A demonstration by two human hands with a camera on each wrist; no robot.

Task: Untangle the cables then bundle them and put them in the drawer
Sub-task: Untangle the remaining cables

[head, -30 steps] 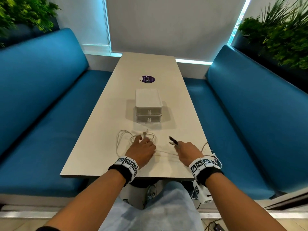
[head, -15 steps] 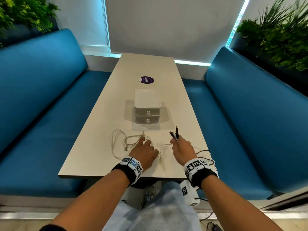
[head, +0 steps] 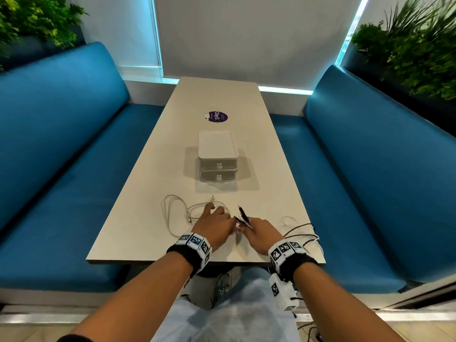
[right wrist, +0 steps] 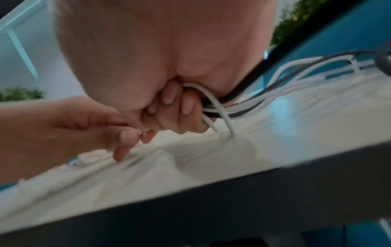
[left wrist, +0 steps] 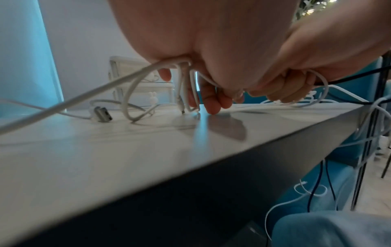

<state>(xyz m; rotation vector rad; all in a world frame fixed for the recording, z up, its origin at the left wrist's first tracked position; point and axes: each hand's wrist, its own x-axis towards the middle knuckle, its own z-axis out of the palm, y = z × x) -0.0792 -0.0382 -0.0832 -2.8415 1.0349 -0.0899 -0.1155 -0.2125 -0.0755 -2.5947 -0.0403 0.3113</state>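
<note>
A white cable point(head: 172, 211) lies in loose loops on the table point(head: 138, 233), its USB plug point(left wrist: 101, 114) flat on the top. My left hand point(head: 222, 215) grips several strands of the white cable point(left wrist: 184, 75) under the palm, fingertips point(left wrist: 212, 108) touching the table. My right hand point(head: 249, 224) sits right beside it and grips a black cable together with white strands point(right wrist: 211, 108); the black plug ends point(head: 243, 214) stick up from the fist. More black and white cable point(head: 301, 233) trails off the table's right front corner. The white two-drawer unit point(head: 218, 156) stands shut in mid-table.
Blue padded benches point(head: 61, 169) run along both sides of the table. A purple round sticker point(head: 217, 117) lies beyond the drawer unit. Plants point(head: 407, 53) stand behind the benches. Cables hang below the table edge point(left wrist: 306, 192) near my knees.
My left hand has slid right to meet the right hand, dragging the white loops along. The right hand has shifted left, and the black plug ends now tilt left.
</note>
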